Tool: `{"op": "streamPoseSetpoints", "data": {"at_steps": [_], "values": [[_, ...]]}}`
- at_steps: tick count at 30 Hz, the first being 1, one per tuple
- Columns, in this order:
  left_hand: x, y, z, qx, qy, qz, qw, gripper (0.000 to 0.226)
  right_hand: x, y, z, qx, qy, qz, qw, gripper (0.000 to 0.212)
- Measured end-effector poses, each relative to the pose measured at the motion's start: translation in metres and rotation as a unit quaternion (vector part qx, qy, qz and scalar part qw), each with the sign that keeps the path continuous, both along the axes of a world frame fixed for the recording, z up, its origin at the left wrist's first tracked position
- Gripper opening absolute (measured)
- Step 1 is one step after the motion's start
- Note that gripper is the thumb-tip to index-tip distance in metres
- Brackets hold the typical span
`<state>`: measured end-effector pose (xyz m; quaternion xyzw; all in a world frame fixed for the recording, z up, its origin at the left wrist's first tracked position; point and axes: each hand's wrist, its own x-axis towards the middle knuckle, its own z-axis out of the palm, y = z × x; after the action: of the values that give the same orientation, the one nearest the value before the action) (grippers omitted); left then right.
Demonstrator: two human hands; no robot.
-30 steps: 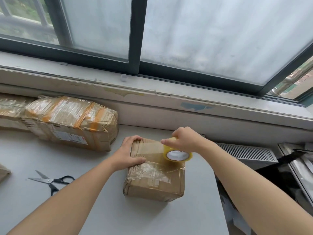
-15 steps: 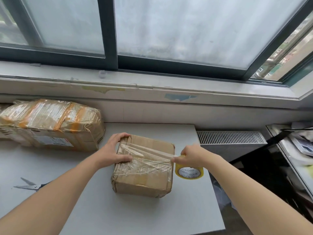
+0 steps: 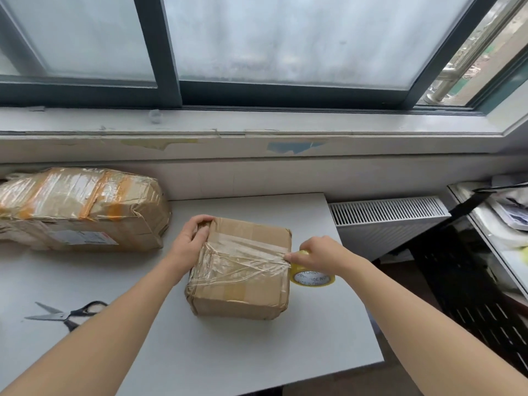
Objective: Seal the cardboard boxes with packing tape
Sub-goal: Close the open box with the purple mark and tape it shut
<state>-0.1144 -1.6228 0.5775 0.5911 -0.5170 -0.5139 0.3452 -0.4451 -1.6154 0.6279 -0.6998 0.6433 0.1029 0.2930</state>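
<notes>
A small brown cardboard box sits on the grey table, its top wrapped in wrinkled clear tape. My left hand grips the box's far left top corner, fingers curled over the edge. My right hand holds a yellowish roll of packing tape just off the box's right edge. A clear strip runs taut from the roll across the box top toward my left hand.
A larger taped cardboard parcel lies at the back left against the wall. Scissors lie on the table at the left. The table's right edge is near the roll; a white radiator and a cluttered shelf stand beyond it.
My right hand has drawn the roll from above the box top rightward and down past its right edge, laying a strip across. My left hand stays on the far left corner.
</notes>
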Motion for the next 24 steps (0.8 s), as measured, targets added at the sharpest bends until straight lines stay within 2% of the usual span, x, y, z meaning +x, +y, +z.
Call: {"op": "streamPoseSetpoints", "data": {"at_steps": [3, 5, 6, 8, 9, 10, 13, 16, 19, 22, 24], "values": [[0.002, -0.009, 0.001, -0.026, -0.108, -0.044, 0.993, 0.031, 0.002, -0.002, 0.002, -0.001, -0.013, 0.001, 1.000, 0.064], [0.002, -0.017, 0.006, -0.071, -0.234, -0.108, 0.964, 0.053, 0.003, -0.003, 0.002, 0.000, -0.014, 0.004, 1.000, 0.062], [-0.004, -0.020, 0.011, -0.079, -0.309, -0.142, 0.937, 0.063, 0.003, -0.003, 0.002, 0.001, -0.011, 0.006, 1.000, 0.060], [-0.025, -0.017, 0.017, -0.098, -0.462, -0.216, 0.855, 0.068, 0.002, -0.003, 0.001, 0.001, -0.010, 0.008, 1.000, 0.058], [-0.040, -0.014, 0.018, -0.116, -0.511, -0.253, 0.813, 0.071, 0.002, -0.002, 0.001, 0.000, -0.010, 0.008, 1.000, 0.060], [-0.055, -0.010, 0.019, -0.136, -0.533, -0.281, 0.787, 0.077, 0.001, -0.001, 0.001, -0.001, -0.007, 0.008, 1.000, 0.061], [-0.101, 0.001, 0.019, -0.169, -0.528, -0.323, 0.767, 0.086, 0.002, 0.000, 0.002, -0.008, 0.004, 0.015, 1.000, 0.058], [-0.126, 0.007, 0.018, -0.205, -0.524, -0.355, 0.746, 0.082, 0.003, 0.001, 0.002, -0.015, 0.015, 0.012, 1.000, 0.061], [-0.126, 0.005, 0.023, -0.219, -0.505, -0.385, 0.741, 0.084, 0.004, 0.000, 0.005, -0.014, 0.009, 0.004, 1.000, 0.053], [-0.122, 0.001, 0.032, -0.184, -0.502, -0.438, 0.722, 0.118, 0.008, -0.004, 0.009, -0.012, 0.002, -0.008, 1.000, 0.056], [-0.128, 0.001, 0.035, -0.154, -0.511, -0.439, 0.723, 0.134, 0.014, -0.007, 0.013, -0.016, 0.007, -0.009, 1.000, 0.055]]}}
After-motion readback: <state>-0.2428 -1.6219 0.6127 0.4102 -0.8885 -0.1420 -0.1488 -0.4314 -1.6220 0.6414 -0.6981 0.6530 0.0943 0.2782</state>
